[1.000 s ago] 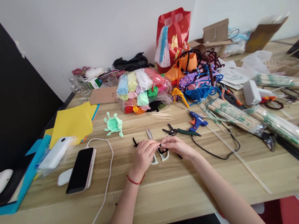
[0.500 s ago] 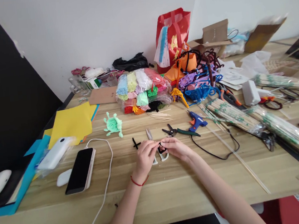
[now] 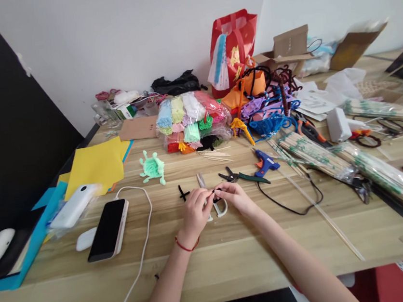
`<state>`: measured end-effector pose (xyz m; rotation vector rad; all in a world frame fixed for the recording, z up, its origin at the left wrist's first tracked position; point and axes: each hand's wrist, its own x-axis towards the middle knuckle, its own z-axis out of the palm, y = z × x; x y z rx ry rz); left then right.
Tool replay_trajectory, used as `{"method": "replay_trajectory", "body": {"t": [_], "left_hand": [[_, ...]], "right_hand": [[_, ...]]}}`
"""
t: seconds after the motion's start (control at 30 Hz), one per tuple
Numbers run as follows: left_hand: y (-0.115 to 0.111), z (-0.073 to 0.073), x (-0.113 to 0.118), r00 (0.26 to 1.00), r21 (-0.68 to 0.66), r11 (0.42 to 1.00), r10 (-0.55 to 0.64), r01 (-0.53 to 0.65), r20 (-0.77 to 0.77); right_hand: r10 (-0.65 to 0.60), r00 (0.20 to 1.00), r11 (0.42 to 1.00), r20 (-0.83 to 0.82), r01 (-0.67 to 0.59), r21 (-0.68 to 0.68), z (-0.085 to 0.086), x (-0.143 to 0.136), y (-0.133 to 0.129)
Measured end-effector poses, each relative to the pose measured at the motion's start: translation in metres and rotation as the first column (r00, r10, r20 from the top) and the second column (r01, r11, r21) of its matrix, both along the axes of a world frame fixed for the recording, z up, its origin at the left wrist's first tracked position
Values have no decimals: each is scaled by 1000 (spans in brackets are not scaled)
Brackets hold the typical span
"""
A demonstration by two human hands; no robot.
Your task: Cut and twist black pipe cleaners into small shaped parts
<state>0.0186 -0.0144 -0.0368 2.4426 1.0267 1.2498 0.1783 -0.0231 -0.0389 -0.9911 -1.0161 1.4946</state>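
Note:
My left hand (image 3: pixel 195 212) and my right hand (image 3: pixel 236 198) meet over the middle of the table, fingertips pinched on a small black piece (image 3: pixel 216 193) between them. Its exact shape is too small to tell. White-handled scissors (image 3: pixel 222 209) lie under the hands, partly covered by them. Just left of the scissors rests a black cross-shaped piece (image 3: pixel 183 193). Beyond my right hand are dark pliers with a green handle (image 3: pixel 253 178) and a blue glue gun (image 3: pixel 266 162). A mint-green fuzzy piece (image 3: pixel 152 168) sits further left.
A phone (image 3: pixel 107 230) and white cable (image 3: pixel 148 225) lie on the left, near yellow sheets (image 3: pixel 96 167). Bagged fuzzy stems (image 3: pixel 191 123) and a red bag (image 3: pixel 235 45) stand behind. Bundled sticks (image 3: pixel 314 156) and a clear rod (image 3: pixel 325 214) lie on the right.
The fingers of my right hand have shifted slightly upward and back around the black piece, showing more of the scissors' handle. My left hand has barely moved.

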Motion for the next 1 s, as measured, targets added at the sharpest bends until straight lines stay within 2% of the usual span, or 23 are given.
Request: {"method": "replay_trajectory", "body": {"t": [0.2, 0.4, 0.6, 0.7, 0.83, 1.0], "left_hand": [[1, 1, 1, 999, -107, 994, 10, -6, 36], [1, 3, 2, 1000, -173, 985, -11, 15, 27], [2, 3, 3, 996, -288, 956, -39, 59, 77], [2, 3, 4, 994, -391, 916, -48, 83, 98], [4, 4, 3, 983, -520, 842, -58, 141, 172], [9, 0, 2, 956, -687, 686, -44, 240, 290]], "right_hand": [[-98, 971, 988, 218, 69, 137, 4, -3, -2], [-91, 937, 973, 338, 11, 230, 6, -1, -3], [-11, 937, 964, 349, -83, 253, 5, 4, -2], [-45, 899, 937, 435, -113, 330, 7, 7, -3], [-132, 816, 869, 563, -179, 462, 13, 8, -6], [-230, 675, 753, 701, -332, 568, 15, 7, -9]]}}
